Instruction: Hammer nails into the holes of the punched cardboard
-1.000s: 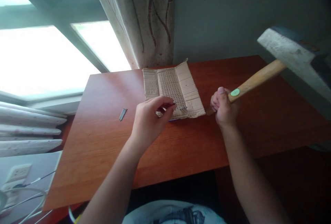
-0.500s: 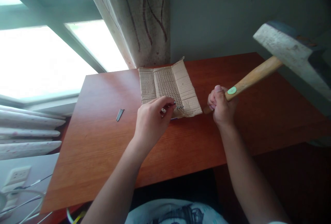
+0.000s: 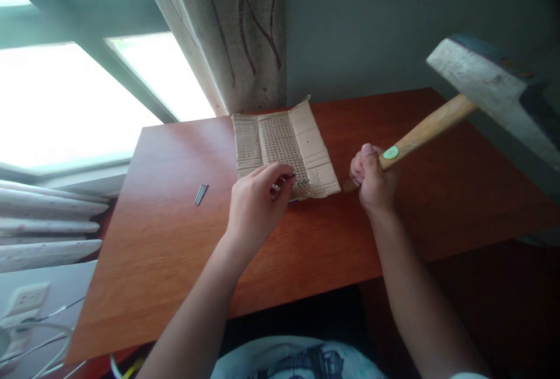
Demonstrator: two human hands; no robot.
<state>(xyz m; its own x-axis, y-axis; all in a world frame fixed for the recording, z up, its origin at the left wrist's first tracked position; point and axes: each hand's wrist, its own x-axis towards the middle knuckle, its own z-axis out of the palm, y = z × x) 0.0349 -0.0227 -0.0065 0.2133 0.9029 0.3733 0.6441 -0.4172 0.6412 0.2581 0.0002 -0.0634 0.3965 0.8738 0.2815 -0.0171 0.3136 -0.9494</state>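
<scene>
My right hand (image 3: 373, 176) grips the wooden handle of a hammer (image 3: 431, 131), whose big metal head is raised at the upper right. My left hand (image 3: 259, 199) is closed in a pinch at the near edge of a piece of cardboard (image 3: 315, 157). Between thumb and forefinger the head of a nail (image 3: 293, 173) shows; its shank is mostly hidden. Just right of these fingertips, several nails (image 3: 303, 182) stick up in a row. Rows of small holes cover the cardboard's middle panel. Further left, a few loose nails (image 3: 201, 195) lie side by side.
The brown wooden table (image 3: 166, 262) carries all this. Behind it hang a patterned curtain (image 3: 258, 29) and a grey wall (image 3: 359, 23); a window (image 3: 79, 105) is at the left. A socket (image 3: 30, 298) with cables sits at the lower left.
Both hands keep almost the same pose, with the hammer still raised. The whole view has shifted very slightly.
</scene>
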